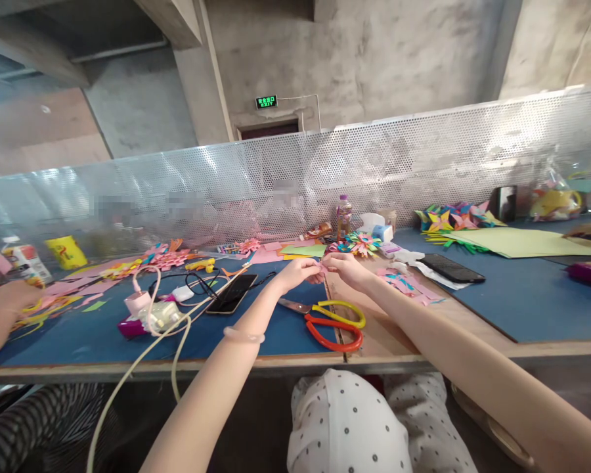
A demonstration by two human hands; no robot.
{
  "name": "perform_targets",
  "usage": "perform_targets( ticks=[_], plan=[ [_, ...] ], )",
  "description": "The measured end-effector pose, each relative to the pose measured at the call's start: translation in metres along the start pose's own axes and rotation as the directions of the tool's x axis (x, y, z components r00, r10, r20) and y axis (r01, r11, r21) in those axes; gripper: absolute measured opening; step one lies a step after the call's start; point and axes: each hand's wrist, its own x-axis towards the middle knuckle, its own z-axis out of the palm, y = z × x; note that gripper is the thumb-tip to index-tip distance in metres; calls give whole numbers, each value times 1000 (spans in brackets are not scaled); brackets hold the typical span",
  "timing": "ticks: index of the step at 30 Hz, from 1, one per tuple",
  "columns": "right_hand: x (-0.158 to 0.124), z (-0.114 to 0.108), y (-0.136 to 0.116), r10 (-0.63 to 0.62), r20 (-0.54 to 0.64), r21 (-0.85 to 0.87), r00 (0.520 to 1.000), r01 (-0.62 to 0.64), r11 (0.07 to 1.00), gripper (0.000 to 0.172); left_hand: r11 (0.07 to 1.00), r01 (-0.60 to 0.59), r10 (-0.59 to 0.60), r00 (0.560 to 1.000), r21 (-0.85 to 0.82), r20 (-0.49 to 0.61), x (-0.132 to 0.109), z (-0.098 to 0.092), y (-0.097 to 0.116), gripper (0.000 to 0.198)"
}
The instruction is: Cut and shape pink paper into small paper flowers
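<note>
Above the table's middle my left hand and my right hand meet at the fingertips. Between them is a small piece of pink paper, mostly hidden by the fingers. Both hands look closed on it. Just below, a pair of scissors with one yellow and one red handle lies with its blades pointing left. To the right of my right hand are pink and blue paper scraps. Folded paper flowers in several colours sit behind the hands.
Phones lie on both sides, with a charger and looping cables at left. A drink bottle stands by the perforated metal screen. A co-worker's hand is at far left. Yellow-green sheets lie right.
</note>
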Motion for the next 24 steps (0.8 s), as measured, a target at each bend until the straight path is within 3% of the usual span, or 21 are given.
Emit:
perform_targets(
  ticks=[6,14,21,24],
  plan=[
    [-1,-3,-1,7,55,-5,998,-6,1000,15,1000,-2,2,999,11,32,0,0,0,27],
    [-1,-3,-1,109,59,-74,992,-105,992,28,1000,-15,15,998,-8,-59,2,-5,-5,28],
    [-2,-3,-3,-1,135,-71,991,11,997,27,999,-4,6,997,32,-71,1,-5,-4,30],
    [-2,-2,-5,-21,117,-76,993,30,997,27,1000,4,-3,998,10,-65,1,-5,-4,28]
  ],
)
